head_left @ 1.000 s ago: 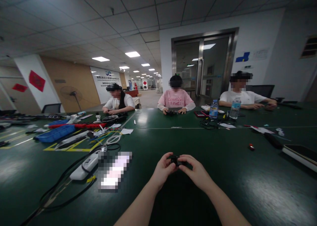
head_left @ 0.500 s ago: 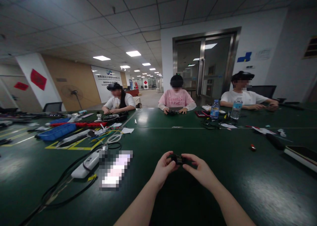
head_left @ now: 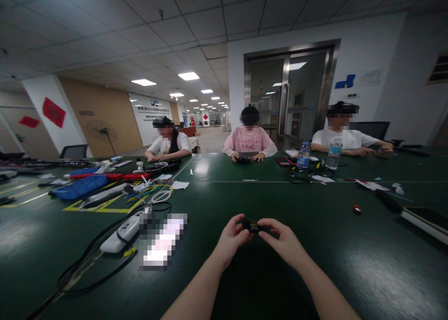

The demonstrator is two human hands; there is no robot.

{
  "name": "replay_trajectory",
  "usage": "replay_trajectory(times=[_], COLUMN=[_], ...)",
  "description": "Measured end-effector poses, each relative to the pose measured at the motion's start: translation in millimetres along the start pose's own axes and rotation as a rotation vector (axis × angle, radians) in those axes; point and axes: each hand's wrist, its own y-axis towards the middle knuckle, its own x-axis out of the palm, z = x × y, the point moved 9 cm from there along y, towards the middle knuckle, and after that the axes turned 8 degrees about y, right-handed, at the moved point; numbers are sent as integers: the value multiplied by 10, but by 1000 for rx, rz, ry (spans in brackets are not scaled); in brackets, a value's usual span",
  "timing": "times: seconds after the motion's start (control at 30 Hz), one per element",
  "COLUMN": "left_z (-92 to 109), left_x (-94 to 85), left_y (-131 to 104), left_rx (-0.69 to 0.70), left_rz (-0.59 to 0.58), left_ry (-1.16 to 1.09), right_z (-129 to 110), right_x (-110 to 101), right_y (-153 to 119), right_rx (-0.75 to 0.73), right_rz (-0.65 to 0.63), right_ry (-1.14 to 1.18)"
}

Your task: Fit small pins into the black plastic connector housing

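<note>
Head camera: two bare hands are out in front, over a dark green table [head_left: 280, 196]. They hold one small black thing [head_left: 251, 225] between them. The left hand [head_left: 233, 236] has its thumb and fingers closed on the left end. The right hand [head_left: 280, 238] pinches the other end with its thumb and fingertips. The black thing is too small and dark to tell what it is, and I cannot tell if it touches the table.

To the left of the hands lies a bright, blurred flat thing [head_left: 164, 240]. Just beside it is a white power strip [head_left: 121, 236] with a black cord [head_left: 93, 289] near it. Farther back on that side sits a blue tray [head_left: 84, 190]. To the right, well apart from the hands, is a little red thing [head_left: 356, 209].

Across the table sit three people: one in a pink top [head_left: 249, 140] in the middle, and one in a white top on each side. Two water bottles [head_left: 333, 155] stand between the middle person and the one on the right.
</note>
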Motion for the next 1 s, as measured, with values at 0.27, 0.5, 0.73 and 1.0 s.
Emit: replay_trajectory(times=[0.27,0.5,0.73,1.0], left_z=[-19,8,59,109], left_x=[-11,3,-10,22], left_y=[13,-2,-26,-24], left_rx=[5,7,24,56], left_rz=[1,25,41,22], left_ry=[1,19,122,92], right_z=[-99,-64,-1,-15], right_x=[21,40,25,25], right_y=[-21,1,13,-8], right_rx=[-37,-51,20,67], right_rz=[-2,-28,-45,-30], right_ry=[-32,-64,-80,13])
